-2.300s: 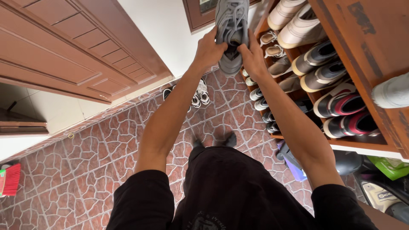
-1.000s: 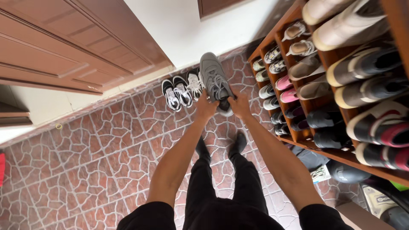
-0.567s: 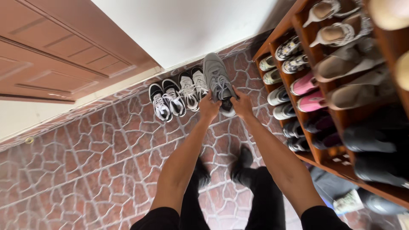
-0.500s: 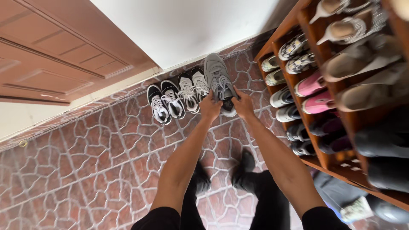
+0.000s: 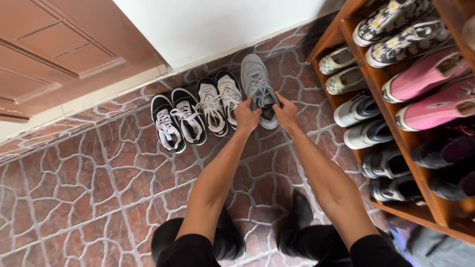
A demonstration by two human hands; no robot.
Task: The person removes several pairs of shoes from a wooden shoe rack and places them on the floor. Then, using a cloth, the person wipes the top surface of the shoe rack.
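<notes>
1. The reddish-brown stone-pattern tiled floor point(image 5: 74, 188) with pale grout lines fills most of the view, meeting a white wall point(image 5: 208, 24) at the top and a brown panelled wooden door point(image 5: 54, 54) at the upper left.
2. A tall brown wooden shoe rack point(image 5: 391, 133) runs down the right side, its shelves packed with pairs: dark daisy-print slip-ons point(image 5: 396, 22), pink slip-ons point(image 5: 430, 84), grey-and-white sneakers point(image 5: 358, 121) and darker pairs lower down.
3. Both arms stretch straight forward and down from black short sleeves, forearms nearly parallel, converging at the wall end of the floor; the person's legs in black show between them.
4. The grey lace-up sneaker point(image 5: 256, 84) rests on the floor, toe towards the wall, just to the right of the other floor shoes and close to the rack's left edge.
5. A pair of white sneakers with black trim point(image 5: 219, 101) stands just beside it, and a black-and-white pair point(image 5: 177, 121) farther left.
6. The left hand point(image 5: 246, 114) has its grip closed on the grey sneaker's heel from the left side, nearly touching the white pair.
7. The right hand point(image 5: 286, 111) pinches the same heel from the right, fingers curled around the collar.
</notes>
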